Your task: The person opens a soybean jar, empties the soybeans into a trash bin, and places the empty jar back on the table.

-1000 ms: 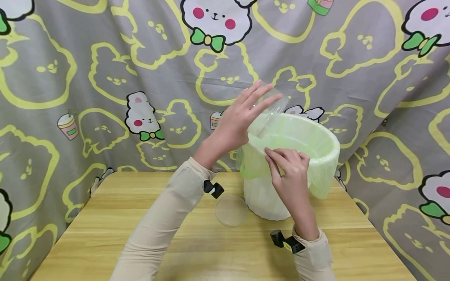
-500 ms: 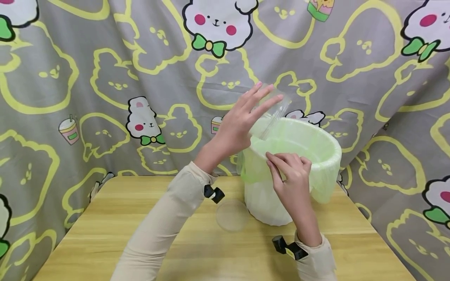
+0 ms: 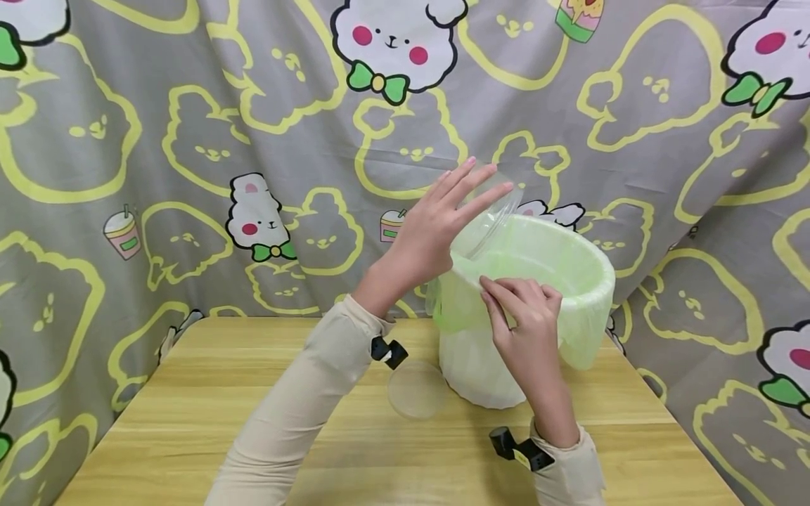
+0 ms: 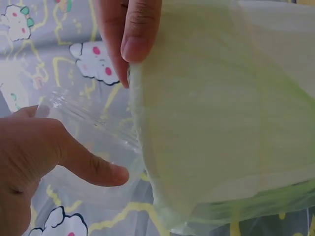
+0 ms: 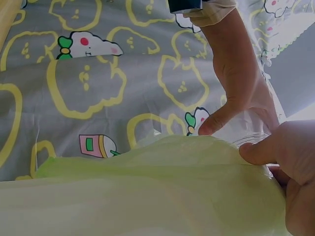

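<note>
A white bin [image 3: 474, 365] lined with a pale green bag [image 3: 585, 323] stands on the table. My left hand [image 3: 427, 228] holds a clear plastic tub [image 3: 487, 235] tilted at the bin's left rim, fingers spread along its outside. In the left wrist view the thumb lies along the near side of the tub [image 4: 93, 147]. My right hand [image 3: 525, 320] pinches the bag-covered front rim between thumb and fingers, as the left wrist view also shows. The tub's contents, if any, cannot be made out.
A clear round disc [image 3: 418, 390], like a lid, lies flat on the wooden table [image 3: 253, 422] left of the bin. A grey curtain [image 3: 304, 147] with cartoon prints hangs close behind the table and down both sides.
The left hand and the tub have sunk slightly toward the bin rim. The right hand keeps its grip on the rim. The head view has shifted a little.
</note>
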The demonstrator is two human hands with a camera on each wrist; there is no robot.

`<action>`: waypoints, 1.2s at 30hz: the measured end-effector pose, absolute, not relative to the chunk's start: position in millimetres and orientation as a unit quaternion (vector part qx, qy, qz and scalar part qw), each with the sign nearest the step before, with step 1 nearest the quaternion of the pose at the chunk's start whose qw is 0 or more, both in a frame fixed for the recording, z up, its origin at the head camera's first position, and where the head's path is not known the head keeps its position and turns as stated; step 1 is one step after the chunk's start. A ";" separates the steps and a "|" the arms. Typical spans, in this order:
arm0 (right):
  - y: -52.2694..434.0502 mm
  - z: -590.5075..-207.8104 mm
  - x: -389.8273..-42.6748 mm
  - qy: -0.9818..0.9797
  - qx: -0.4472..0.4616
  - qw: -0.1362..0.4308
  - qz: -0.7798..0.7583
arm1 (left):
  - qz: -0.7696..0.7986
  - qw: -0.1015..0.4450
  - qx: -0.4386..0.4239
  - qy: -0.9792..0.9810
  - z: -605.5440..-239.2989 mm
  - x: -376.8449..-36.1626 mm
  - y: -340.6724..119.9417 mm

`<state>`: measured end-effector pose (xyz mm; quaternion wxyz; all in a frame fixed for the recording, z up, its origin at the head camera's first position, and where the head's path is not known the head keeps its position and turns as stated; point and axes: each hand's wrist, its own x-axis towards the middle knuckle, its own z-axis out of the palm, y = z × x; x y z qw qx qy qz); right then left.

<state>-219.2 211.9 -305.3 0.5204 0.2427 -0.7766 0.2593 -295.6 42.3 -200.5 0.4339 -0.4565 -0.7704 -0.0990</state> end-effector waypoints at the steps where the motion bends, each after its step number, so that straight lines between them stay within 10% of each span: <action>1: 211.8 -305.1 -219.0 -0.777 0.242 0.520 0.260 | -0.099 0.431 -0.456 -0.772 -200.1 -294.6 41.6; 21: 211.0 -304.4 -218.0 -0.780 0.236 0.517 0.261 | -0.192 0.461 -0.393 -0.772 -199.6 -290.2 15.3; 36: 207.9 -304.6 -220.2 -0.772 0.230 0.522 0.282 | -0.330 0.433 -0.352 -0.762 -265.0 -295.7 -46.2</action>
